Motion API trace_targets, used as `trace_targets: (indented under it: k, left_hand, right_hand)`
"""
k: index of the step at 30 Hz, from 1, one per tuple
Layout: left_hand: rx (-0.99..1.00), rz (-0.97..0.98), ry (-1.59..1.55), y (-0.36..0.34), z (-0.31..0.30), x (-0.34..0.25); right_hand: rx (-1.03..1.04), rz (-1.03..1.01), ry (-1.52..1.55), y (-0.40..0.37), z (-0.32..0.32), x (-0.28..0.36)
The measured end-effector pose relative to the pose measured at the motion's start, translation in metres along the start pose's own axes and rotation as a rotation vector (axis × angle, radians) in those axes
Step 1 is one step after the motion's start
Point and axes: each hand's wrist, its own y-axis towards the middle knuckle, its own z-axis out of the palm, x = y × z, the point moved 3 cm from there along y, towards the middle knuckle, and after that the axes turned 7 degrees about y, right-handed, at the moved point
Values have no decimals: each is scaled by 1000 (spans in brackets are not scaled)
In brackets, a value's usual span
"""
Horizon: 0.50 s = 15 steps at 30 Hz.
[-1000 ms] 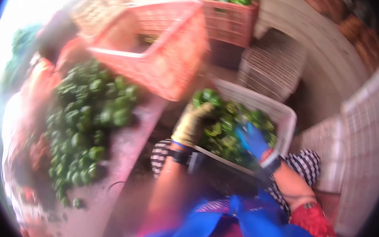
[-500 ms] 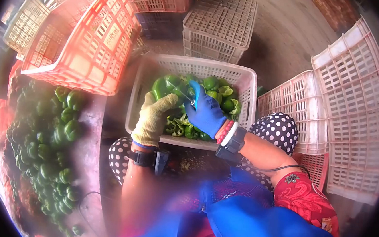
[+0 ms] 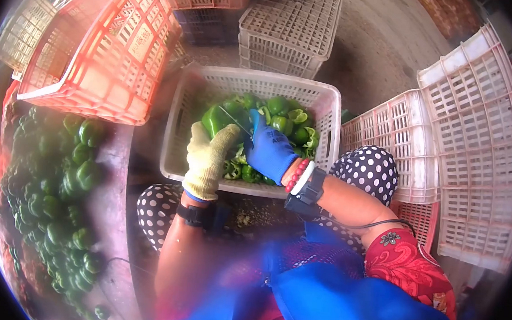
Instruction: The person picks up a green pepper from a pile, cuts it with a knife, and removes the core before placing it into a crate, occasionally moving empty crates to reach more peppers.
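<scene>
My left hand (image 3: 208,161), in a pale yellow knit glove, grips a green pepper (image 3: 214,120) above the crate. My right hand (image 3: 273,152), in a blue glove, is closed around the handle of a small knife (image 3: 235,118), whose thin blade points up and left across the held pepper. Below both hands is a whitish plastic crate (image 3: 333,127) with whole green peppers (image 3: 281,124) and cut green pieces inside. The fingers of my right hand partly hide the knife handle.
Many green peppers (image 3: 54,204) lie on a surface at the left. A red-orange crate (image 3: 117,47) stands at the upper left and a grey crate (image 3: 291,21) beyond the pepper crate. White crates (image 3: 473,147) rise at the right. My knees in dotted cloth flank the pepper crate.
The pepper in my left hand shows more clearly, with the knife blade now across its upper side. The crates and surroundings have shifted slightly left and up in view.
</scene>
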Motion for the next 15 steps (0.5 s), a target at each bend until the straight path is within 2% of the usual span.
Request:
trace_targets:
  k: [3, 7, 9, 11, 15]
  left_hand:
    - [-87, 115, 56, -1, 6, 9]
    - [-182, 173, 194, -10, 9, -1]
    - [-134, 293, 261, -3, 8, 2]
    - [-28, 65, 37, -5, 8, 1]
    - [-39, 6, 71, -11, 11, -3]
  right_hand:
    - [31, 34, 69, 2, 4, -1]
    - [5, -62, 78, 1, 1, -4]
    - [-68, -167, 65, 3, 1, -12]
    - [-70, -180, 73, 6, 2, -18]
    - [1, -57, 59, 4, -3, -9]
